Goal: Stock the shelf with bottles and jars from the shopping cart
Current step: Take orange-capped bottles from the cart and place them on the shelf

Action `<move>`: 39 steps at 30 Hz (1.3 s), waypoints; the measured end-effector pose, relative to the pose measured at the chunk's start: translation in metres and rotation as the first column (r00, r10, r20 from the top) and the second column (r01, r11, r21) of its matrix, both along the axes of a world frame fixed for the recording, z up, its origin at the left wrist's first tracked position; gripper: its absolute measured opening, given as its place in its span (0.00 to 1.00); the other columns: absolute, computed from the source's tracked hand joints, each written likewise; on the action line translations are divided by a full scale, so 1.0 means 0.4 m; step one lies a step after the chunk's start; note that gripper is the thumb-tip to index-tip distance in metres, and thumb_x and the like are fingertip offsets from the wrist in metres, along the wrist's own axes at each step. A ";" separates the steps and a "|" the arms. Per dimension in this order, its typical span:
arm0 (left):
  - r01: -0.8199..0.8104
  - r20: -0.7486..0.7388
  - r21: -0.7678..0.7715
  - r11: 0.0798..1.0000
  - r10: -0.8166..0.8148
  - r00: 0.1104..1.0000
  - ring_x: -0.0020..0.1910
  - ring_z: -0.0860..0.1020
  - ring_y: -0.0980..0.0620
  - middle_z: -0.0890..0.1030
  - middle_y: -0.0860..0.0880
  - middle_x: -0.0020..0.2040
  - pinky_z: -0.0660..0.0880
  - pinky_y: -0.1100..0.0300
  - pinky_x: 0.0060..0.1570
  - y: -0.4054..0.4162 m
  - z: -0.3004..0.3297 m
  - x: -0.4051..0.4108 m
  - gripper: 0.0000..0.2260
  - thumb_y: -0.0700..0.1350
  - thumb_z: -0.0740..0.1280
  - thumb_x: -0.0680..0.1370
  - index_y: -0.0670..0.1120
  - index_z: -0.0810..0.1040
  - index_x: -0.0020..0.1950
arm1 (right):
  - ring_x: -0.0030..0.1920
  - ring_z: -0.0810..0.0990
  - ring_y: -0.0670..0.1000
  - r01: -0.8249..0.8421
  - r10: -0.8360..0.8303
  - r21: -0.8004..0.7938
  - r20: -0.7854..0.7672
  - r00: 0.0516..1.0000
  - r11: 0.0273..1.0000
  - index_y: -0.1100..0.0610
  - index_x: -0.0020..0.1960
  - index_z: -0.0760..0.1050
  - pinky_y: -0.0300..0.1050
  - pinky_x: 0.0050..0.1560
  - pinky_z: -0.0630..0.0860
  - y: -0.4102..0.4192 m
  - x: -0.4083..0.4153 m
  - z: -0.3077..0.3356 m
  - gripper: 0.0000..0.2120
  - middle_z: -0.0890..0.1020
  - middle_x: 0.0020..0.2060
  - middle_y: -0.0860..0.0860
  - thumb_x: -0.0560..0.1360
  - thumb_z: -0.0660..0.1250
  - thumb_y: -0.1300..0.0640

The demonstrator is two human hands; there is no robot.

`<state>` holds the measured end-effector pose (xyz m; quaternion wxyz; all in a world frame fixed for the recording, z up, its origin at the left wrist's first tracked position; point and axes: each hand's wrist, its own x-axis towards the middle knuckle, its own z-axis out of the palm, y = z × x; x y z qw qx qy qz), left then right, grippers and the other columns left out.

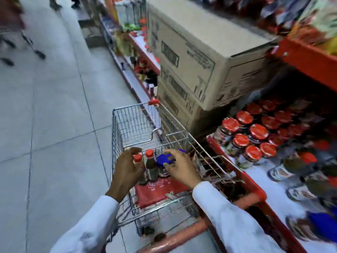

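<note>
A wire shopping cart [135, 123] stands in the aisle beside the shelf. On its red child seat stand two dark sauce bottles with red caps [150, 165] and a blue-lidded jar [162, 161]. My left hand [127, 168] curls around the left red-capped bottle [138, 158]. My right hand [179, 168] rests on the blue lid, fingers around the jar. To the right, the shelf [235, 161] with a red edge carries several red-lidded jars [259, 131]. The frame is blurred.
Stacked cardboard boxes [197, 57] sit just beyond the cart against the shelf. An upper red shelf [310, 59] holds packets. Blue-lidded jars [321, 223] lie lower right. Another cart's wheels [39, 54] and people's feet [55, 5] show far left on the tiled floor.
</note>
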<state>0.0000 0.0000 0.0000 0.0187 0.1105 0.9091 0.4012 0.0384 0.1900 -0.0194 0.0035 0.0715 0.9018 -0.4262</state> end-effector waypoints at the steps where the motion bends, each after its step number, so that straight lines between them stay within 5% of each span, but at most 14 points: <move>1: 0.007 -0.005 -0.007 1.000 -0.007 1.000 0.51 0.82 0.43 0.85 0.42 0.53 0.74 0.59 0.50 -0.001 -0.012 -0.010 0.17 0.35 0.72 0.70 0.42 0.80 0.58 | 0.53 0.83 0.59 -0.010 0.010 0.010 0.013 1.000 1.000 0.61 0.64 0.77 0.50 0.57 0.79 -0.014 -0.024 -0.018 0.21 0.83 0.55 0.61 0.71 0.70 0.65; 6: 0.011 -0.026 -0.060 0.998 -0.013 1.000 0.43 0.79 0.45 0.81 0.45 0.42 0.66 0.64 0.39 -0.007 -0.063 -0.045 0.09 0.35 0.74 0.68 0.42 0.82 0.47 | 0.60 0.79 0.61 -0.064 0.059 0.075 0.060 0.996 0.995 0.58 0.65 0.75 0.46 0.62 0.71 -0.078 -0.103 -0.058 0.23 0.81 0.59 0.61 0.70 0.71 0.64; 9: 0.033 0.031 -0.090 0.995 -0.030 0.999 0.45 0.74 0.50 0.75 0.48 0.46 0.63 0.63 0.41 -0.017 -0.090 -0.063 0.09 0.38 0.74 0.68 0.46 0.82 0.47 | 0.62 0.76 0.59 -0.091 0.084 0.093 0.074 0.994 0.992 0.54 0.66 0.74 0.47 0.65 0.72 -0.100 -0.122 -0.076 0.24 0.79 0.61 0.59 0.71 0.71 0.63; 12: 0.049 0.073 -0.084 0.995 -0.043 0.996 0.41 0.76 0.47 0.74 0.50 0.41 0.72 0.58 0.41 -0.013 -0.099 -0.061 0.12 0.37 0.75 0.64 0.44 0.83 0.46 | 0.60 0.78 0.57 -0.033 0.030 0.081 0.034 0.999 0.996 0.51 0.63 0.76 0.48 0.63 0.74 -0.117 -0.124 -0.085 0.22 0.79 0.59 0.56 0.70 0.73 0.63; 15: 0.027 0.139 -0.025 0.999 -0.024 0.990 0.39 0.81 0.45 0.83 0.47 0.41 0.80 0.51 0.43 -0.018 -0.103 -0.050 0.13 0.35 0.74 0.63 0.45 0.83 0.46 | 0.53 0.80 0.55 0.026 -0.028 0.057 0.026 0.999 0.998 0.50 0.56 0.76 0.51 0.56 0.79 -0.131 -0.118 -0.082 0.19 0.80 0.54 0.53 0.69 0.76 0.63; 19: 0.018 0.128 -0.035 0.999 -0.014 0.992 0.42 0.83 0.47 0.85 0.47 0.43 0.80 0.55 0.45 -0.041 -0.085 -0.033 0.15 0.35 0.73 0.65 0.47 0.83 0.50 | 0.47 0.82 0.51 0.081 -0.081 -0.019 -0.006 0.997 0.997 0.54 0.50 0.79 0.52 0.52 0.81 -0.116 -0.092 -0.058 0.16 0.83 0.49 0.52 0.66 0.77 0.67; 25: -0.022 0.037 0.011 1.000 0.021 0.999 0.38 0.81 0.62 0.83 0.55 0.38 0.71 0.75 0.38 -0.023 0.075 -0.019 0.17 0.41 0.79 0.63 0.52 0.83 0.49 | 0.44 0.83 0.44 0.220 -0.238 -0.143 -0.127 0.963 0.965 0.47 0.51 0.79 0.34 0.45 0.81 -0.027 0.011 0.086 0.19 0.84 0.46 0.46 0.65 0.80 0.59; 27: -0.007 0.004 0.046 0.999 0.007 1.000 0.36 0.81 0.64 0.84 0.56 0.37 0.73 0.73 0.39 0.010 0.144 -0.004 0.17 0.40 0.78 0.61 0.52 0.83 0.47 | 0.41 0.83 0.40 0.264 -0.298 -0.184 -0.191 0.935 0.947 0.46 0.51 0.80 0.28 0.40 0.78 0.017 0.062 0.156 0.19 0.85 0.44 0.43 0.64 0.80 0.58; 35: 0.287 -0.045 0.338 0.896 -0.289 0.956 0.38 0.85 0.52 0.86 0.54 0.36 0.82 0.53 0.46 0.283 0.333 0.094 0.16 0.43 0.75 0.57 0.59 0.83 0.41 | 0.46 0.84 0.39 0.472 -0.515 -0.208 -0.392 0.762 0.857 0.48 0.53 0.82 0.34 0.46 0.80 0.210 0.317 0.376 0.19 0.86 0.46 0.42 0.64 0.78 0.60; 39: 0.533 -0.134 0.415 0.737 -0.530 0.837 0.40 0.84 0.57 0.87 0.56 0.39 0.81 0.59 0.45 0.464 0.361 0.157 0.19 0.40 0.75 0.62 0.62 0.83 0.45 | 0.49 0.83 0.38 0.633 -0.611 -0.123 -0.451 0.651 0.765 0.47 0.53 0.82 0.34 0.52 0.78 0.310 0.446 0.424 0.18 0.86 0.47 0.40 0.65 0.80 0.59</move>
